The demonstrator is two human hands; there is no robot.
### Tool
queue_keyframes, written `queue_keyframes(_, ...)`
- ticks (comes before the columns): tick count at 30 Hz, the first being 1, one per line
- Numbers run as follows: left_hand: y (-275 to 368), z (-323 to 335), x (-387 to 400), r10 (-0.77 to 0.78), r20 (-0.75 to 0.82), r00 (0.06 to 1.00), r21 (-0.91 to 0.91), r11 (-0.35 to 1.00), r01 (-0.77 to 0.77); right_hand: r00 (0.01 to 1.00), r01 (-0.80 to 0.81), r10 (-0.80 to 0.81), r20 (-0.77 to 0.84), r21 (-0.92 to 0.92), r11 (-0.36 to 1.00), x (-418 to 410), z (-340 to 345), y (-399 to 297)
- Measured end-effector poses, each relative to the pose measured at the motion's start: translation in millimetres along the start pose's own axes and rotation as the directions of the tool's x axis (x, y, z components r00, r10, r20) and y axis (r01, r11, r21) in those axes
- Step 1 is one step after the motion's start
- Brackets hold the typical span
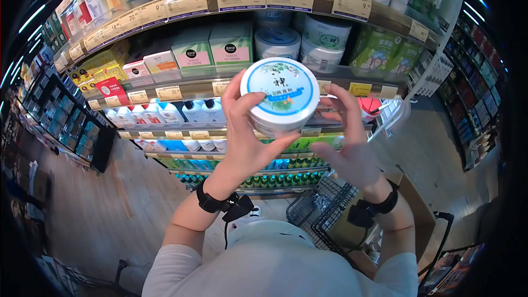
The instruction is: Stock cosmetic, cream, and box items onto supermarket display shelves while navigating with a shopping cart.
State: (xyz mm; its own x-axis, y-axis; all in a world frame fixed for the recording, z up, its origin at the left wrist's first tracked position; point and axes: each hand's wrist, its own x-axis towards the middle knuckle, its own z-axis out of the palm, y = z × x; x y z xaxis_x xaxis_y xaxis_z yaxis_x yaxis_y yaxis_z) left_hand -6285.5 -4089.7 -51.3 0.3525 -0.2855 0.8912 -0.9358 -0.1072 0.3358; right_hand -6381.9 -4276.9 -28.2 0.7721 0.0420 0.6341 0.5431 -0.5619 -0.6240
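My left hand [247,136] grips a round white tub [280,90] by its left side and underside, its blue-ringed lid facing up towards me. To the right of the tub, my right hand [350,140] is raised with fingers spread and a gap showing between it and the tub; it is partly blurred. Behind the tub, similar round tubs [326,35] stand stacked on a shelf, beside green and pink boxes [231,43] and green packets [377,51]. Both wrists wear black straps with small devices.
Shelf edges with price tags [185,3] curve across in front. Lower shelves hold white bottles [169,111] and green bottles [284,180]. At the lower right are a wire basket [309,202] and an open cardboard box [416,206]. Another display rack [78,128] stands at the left.
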Motion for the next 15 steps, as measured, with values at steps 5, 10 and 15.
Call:
queue_keyframes(5, -7.9, 4.1, 16.0, 0.019, -0.066, 0.998, 0.054, 0.998, -0.016, 0.989, 0.117, -0.125, -0.074, -0.107, 0.987, 24.7, 34.6, -7.3)
queue_keyframes(10, -22.7, 17.8, 34.5, 0.092, -0.172, 0.981, 0.108, 0.991, -0.074, 0.943, 0.091, -0.135, -0.304, -0.154, 0.984, 58.6, 57.5, -0.4)
queue_keyframes(15, -41.3, 9.1, 43.7, 0.055, -0.095, 0.994, -0.091, 0.994, -0.063, 0.902, 0.060, -0.110, -0.417, -0.129, 0.990, 79.9, 66.5, 21.3)
